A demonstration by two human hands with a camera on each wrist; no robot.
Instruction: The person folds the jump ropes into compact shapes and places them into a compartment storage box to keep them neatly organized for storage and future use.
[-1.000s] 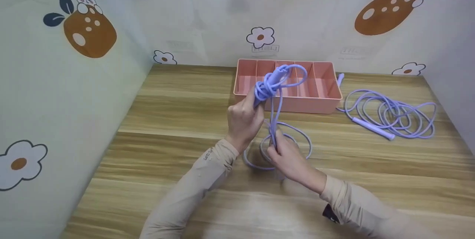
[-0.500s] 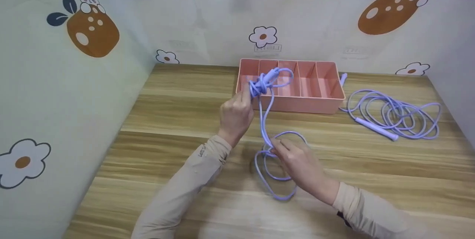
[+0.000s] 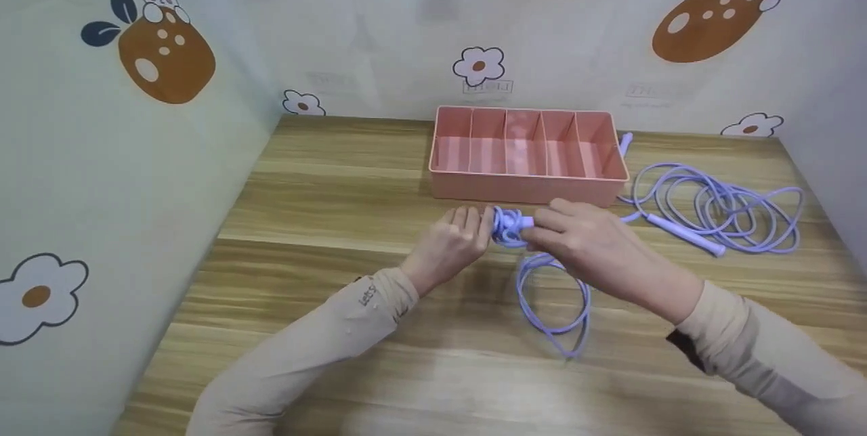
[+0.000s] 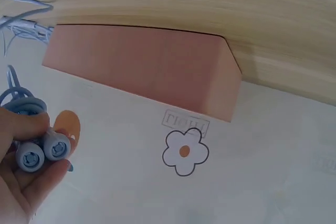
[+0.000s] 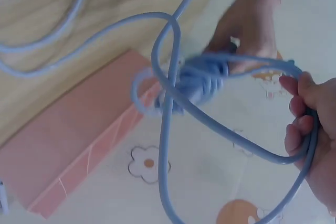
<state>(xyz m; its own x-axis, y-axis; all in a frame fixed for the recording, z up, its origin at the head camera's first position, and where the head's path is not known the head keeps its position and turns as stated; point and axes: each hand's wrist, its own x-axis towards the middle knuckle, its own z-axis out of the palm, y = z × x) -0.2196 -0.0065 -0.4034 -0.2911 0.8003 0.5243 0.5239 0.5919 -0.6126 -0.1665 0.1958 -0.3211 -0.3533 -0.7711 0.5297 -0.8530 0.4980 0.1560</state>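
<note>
My left hand point(image 3: 448, 246) grips the paired handles of a lilac jump rope. Cord is wound in tight turns round them, making a bundle point(image 3: 508, 226) that lies level before the pink box. The left wrist view shows the two round handle ends point(image 4: 44, 151) side by side between thumb and fingers. My right hand point(image 3: 589, 243) is at the bundle's right end. In the right wrist view its fingers point(image 5: 300, 124) curl round the rope's cord point(image 5: 231, 137), which crosses over toward the wound part. Loose loops point(image 3: 586, 314) of the same rope hang below the right hand.
A pink box point(image 3: 528, 187) with several compartments stands at the back of the wooden table point(image 3: 325, 219), against the patterned wall. Right of it lies a second lilac jump rope point(image 3: 731, 219), loosely coiled, one handle point(image 3: 684, 235) in front and another point(image 3: 626, 143) beside the box.
The bundle has come down from over the box and turned from tilted to level. My right hand has risen from the hanging cords to the bundle's right end; the loops have shifted right.
</note>
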